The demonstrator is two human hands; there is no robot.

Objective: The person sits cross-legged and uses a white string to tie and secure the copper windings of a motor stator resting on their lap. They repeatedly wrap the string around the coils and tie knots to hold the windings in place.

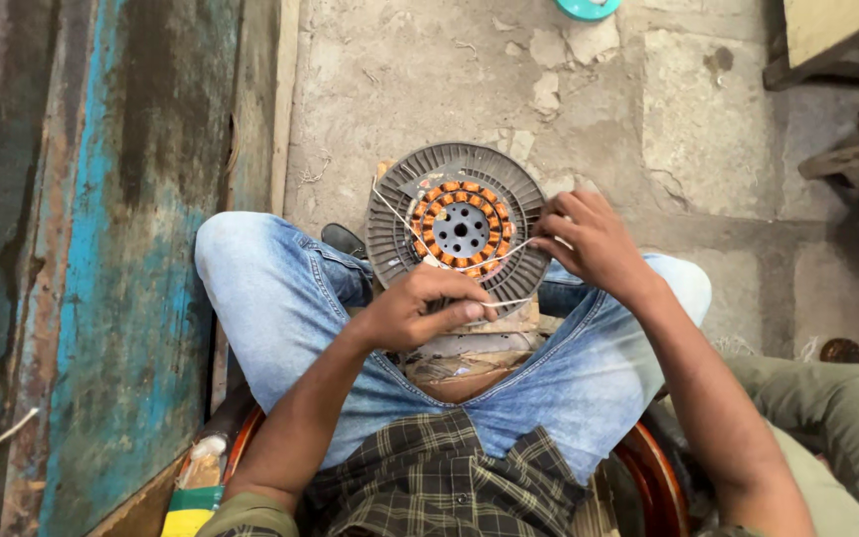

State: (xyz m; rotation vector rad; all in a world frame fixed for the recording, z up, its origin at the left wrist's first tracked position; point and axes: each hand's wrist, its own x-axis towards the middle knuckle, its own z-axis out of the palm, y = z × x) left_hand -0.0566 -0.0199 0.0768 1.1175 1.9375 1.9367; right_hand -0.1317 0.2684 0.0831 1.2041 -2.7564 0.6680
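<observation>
Seated person in blue jeans working white cord over a round grey motor stator at centre frame.

The round grey metal stator with its ring of orange copper coils (457, 227) rests propped between the knees, on a worn brown cardboard pad (469, 348). The right hand (594, 242), at the stator's right edge, has its fingers curled shut on the thin white cord (479, 263); the left hand (422, 308), just below the disc, pinches the same cord.

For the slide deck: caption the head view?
Both hands, left and right, pull white string across a grey ceiling-fan stator with orange windings.
</observation>
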